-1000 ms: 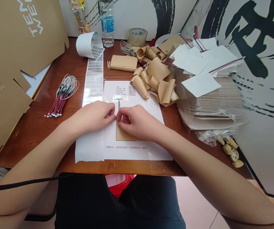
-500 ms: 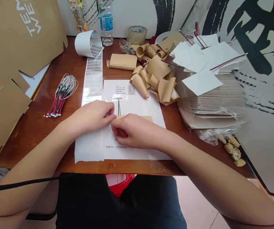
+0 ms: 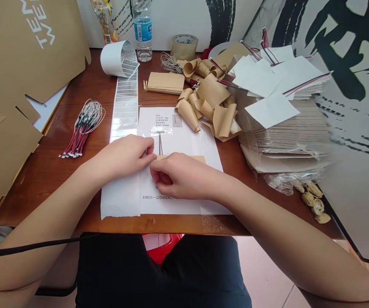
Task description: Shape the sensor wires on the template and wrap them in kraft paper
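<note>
A printed white sheet (image 3: 187,205) lies taped on the table, with a piece of brown paper (image 3: 199,159) on top of it, mostly hidden beneath my right hand (image 3: 181,175). That hand is curled, thumb against the fingers, over the sheet's middle. My left hand (image 3: 133,156) rests to its left, thumb and fingers closed in a pinch, almost touching the right one. What either pinch holds is too small or hidden to make out. Under my left wrist runs a strip of white labels (image 3: 125,111), unrolled from a label roll (image 3: 113,60) at the back.
A bundle of red, black and white wires (image 3: 83,128) lies left. Curled brown papers (image 3: 216,102), a brown paper stack (image 3: 165,82), tape (image 3: 184,47) and a water bottle (image 3: 144,34) stand behind. Right are a stack of white cards (image 3: 287,132) and peanut shells (image 3: 314,201). A cardboard box (image 3: 20,107) borders the left.
</note>
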{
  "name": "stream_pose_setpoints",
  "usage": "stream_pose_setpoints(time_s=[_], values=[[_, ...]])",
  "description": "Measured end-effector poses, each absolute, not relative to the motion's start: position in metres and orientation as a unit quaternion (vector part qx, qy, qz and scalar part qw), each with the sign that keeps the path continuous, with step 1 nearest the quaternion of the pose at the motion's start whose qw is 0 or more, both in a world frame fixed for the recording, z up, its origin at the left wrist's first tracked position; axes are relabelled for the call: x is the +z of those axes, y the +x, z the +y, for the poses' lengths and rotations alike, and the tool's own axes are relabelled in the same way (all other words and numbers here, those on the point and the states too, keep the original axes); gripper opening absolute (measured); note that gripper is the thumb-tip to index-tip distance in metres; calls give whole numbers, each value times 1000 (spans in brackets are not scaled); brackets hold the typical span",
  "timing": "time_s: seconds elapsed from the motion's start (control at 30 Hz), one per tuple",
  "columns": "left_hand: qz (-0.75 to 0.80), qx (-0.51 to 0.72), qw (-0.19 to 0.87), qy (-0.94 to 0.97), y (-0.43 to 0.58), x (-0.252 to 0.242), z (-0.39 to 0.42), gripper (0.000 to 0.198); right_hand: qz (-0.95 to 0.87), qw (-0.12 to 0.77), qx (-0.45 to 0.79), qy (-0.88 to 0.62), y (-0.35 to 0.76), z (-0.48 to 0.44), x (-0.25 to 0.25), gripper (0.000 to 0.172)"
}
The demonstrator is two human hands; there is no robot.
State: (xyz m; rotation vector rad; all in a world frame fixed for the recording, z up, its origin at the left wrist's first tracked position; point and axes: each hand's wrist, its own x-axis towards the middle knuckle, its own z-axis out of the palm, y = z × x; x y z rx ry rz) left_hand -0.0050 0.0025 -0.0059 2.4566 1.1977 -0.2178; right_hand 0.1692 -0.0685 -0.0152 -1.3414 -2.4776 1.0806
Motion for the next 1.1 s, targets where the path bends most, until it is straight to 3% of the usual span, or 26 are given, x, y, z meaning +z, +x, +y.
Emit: stream_pose_setpoints(time_s=[1.1], values=[[424, -75, 200, 880, -5, -7, 3, 18, -832, 49, 336, -438, 170, -69, -15, 22]])
